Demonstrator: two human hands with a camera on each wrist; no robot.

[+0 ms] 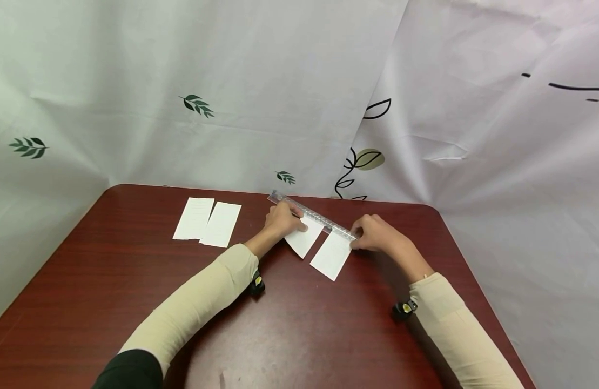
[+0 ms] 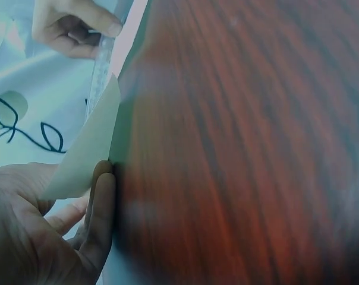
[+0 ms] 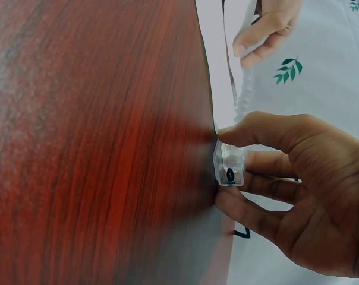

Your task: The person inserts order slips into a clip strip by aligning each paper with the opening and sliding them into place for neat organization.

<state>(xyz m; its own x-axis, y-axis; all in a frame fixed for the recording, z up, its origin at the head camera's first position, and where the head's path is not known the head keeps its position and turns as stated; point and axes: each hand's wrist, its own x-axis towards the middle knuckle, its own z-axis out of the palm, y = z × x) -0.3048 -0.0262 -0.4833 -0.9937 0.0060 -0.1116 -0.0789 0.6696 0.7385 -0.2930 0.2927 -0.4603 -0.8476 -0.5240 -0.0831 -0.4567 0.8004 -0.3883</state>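
Observation:
A clear plastic ruler-like bar [image 1: 310,215] lies slanted near the table's back edge, with a small dark piece midway along it. Two white paper pieces extend from its near side, a slightly lifted left piece [image 1: 303,240] and a flatter right piece [image 1: 332,256]. My left hand [image 1: 281,219] pinches the left piece, its fingers close by the bar. In the left wrist view that paper [image 2: 93,145] bends up from the tabletop. My right hand [image 1: 377,233] grips the bar's right end [image 3: 230,166], thumb at the paper's corner and fingers on the far side.
Two more white paper pieces, one at left [image 1: 193,219] and one at right [image 1: 220,224], lie slightly overlapping at the back left of the dark red table [image 1: 299,329]. A white leaf-patterned curtain [image 1: 231,140] hangs right behind the table's back edge.

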